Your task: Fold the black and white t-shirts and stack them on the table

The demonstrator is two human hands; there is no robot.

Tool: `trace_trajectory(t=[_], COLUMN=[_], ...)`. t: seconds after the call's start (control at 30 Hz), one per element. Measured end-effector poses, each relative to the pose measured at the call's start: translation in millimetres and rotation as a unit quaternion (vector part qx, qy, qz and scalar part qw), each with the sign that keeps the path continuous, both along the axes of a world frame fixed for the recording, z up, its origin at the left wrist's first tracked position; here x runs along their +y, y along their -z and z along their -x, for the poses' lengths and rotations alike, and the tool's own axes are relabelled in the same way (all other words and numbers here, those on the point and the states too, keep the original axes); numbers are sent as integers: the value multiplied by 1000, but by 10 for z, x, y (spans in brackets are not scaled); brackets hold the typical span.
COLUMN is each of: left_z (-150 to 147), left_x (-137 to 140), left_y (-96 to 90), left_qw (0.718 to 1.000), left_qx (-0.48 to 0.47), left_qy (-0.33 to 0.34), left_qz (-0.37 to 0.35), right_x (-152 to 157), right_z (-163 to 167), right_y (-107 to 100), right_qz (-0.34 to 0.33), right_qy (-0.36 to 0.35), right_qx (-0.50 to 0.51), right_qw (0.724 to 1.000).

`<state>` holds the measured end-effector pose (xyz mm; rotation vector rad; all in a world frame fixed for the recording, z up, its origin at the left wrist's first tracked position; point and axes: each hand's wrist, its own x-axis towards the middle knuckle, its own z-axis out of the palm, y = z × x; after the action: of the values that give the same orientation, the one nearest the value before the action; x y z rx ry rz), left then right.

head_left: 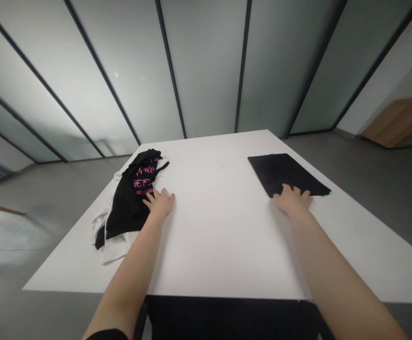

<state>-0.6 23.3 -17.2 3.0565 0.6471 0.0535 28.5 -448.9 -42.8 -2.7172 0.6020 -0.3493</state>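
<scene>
head view: by the spread, unclenched left hand, a black pink-lettered cloth garment is seemingly touched at ten o'clock; by the right hand, grip unclear, a black four-sided sheet is perhaps steadied at twelve.

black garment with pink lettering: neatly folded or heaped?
Heaped. The black garment lies rumpled, its outline uneven, with white cloth sticking out from under it.

Wide passage over the white table between heaped garments, left, and flat black rectangle, right
</scene>
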Motion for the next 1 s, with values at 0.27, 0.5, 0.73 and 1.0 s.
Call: trace_trajectory(t=[0.27,0.5,0.73,1.0], left_z=[205,186,84,182], left_x=[-823,-999,-776,-724], left_y=[9,55,77,-24], left_qw=[948,870,829,793], left_qx=[-39,-102,-169,-43], left_qy=[292,410,357,427], left_qz=[119,256,396,432], right_x=[711,1165,1071,1082], right_z=[195,462,278,464], right_y=[-163,-178,-75,-321], right_qz=[-37,-189,-109,-178], right_qy=[-279,-570,-427,-524], right_qx=[6,-29,-55,36], right_qw=[960,799,896,832])
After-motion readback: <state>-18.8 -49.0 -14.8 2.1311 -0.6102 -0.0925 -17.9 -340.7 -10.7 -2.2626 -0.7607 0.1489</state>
